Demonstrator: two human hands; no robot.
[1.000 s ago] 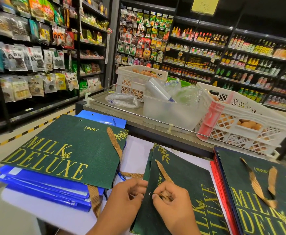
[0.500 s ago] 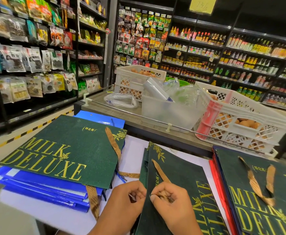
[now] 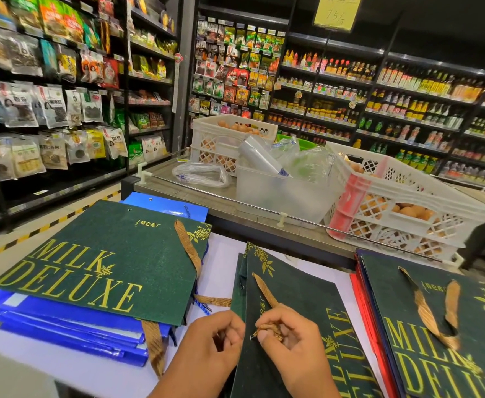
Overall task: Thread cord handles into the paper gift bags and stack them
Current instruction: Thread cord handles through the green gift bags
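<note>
Green gift bag lies flat on the bench, centre front, between two piles. Right hand pinches the tip of the gold cord between thumb and forefinger, right at a punched hole near the bag's top edge; tip looks at the hole, can't tell if it is through. The rest of the cord runs up across the bag face. Left hand has fingers curled at the bag's left edge, seems to hold that edge down; exact hold partly hidden.

Progress, as a judgement: mid-way. Right pile has a green bag on top with both ends of its cord in, a loop lying on the face, so that looks like the finished stack, several bags deep. Left pile, well apart from it, has a green bag over many blue ones; top bag shows a cord across it and an open hole, likely still to do or half done. Left to do: finish this cord, stack the bag, then work down the left pile.
</note>
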